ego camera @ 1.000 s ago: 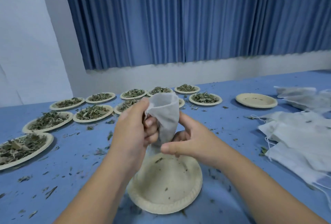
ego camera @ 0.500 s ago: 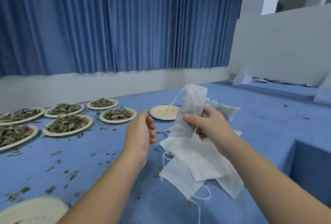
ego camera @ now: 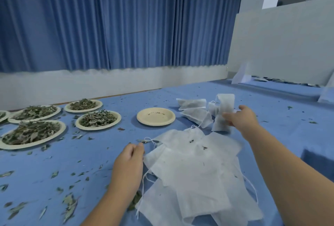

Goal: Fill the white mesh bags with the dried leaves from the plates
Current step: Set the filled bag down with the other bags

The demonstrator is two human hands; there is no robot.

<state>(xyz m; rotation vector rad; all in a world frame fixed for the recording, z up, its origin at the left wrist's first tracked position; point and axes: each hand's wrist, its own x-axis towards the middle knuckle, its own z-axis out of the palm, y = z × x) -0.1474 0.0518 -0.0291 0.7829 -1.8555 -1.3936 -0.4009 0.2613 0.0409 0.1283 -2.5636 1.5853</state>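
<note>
My right hand [ego camera: 241, 118] grips a filled white mesh bag [ego camera: 224, 111] and holds it upright at the far right, beside other filled bags [ego camera: 192, 104] lying on the blue table [ego camera: 282, 117]. My left hand [ego camera: 129, 165] hovers with loosely curled fingers at the left edge of a pile of flat unfilled mesh bags [ego camera: 195, 175] and holds nothing. Several plates of dried leaves [ego camera: 98, 119] sit at the left. A stack of plates without leaves [ego camera: 155, 116] stands between them and the filled bags.
Loose leaf fragments [ego camera: 69, 206] litter the table near the front left. A blue curtain [ego camera: 117, 21] hangs behind the table. A white partition [ego camera: 282, 45] stands at the right, and the table drops away at a dark gap [ego camera: 318, 164] on the right.
My right hand has carried the filled bag away from me to the filled bags at the far right. My left hand has dropped to the edge of the flat bag pile.
</note>
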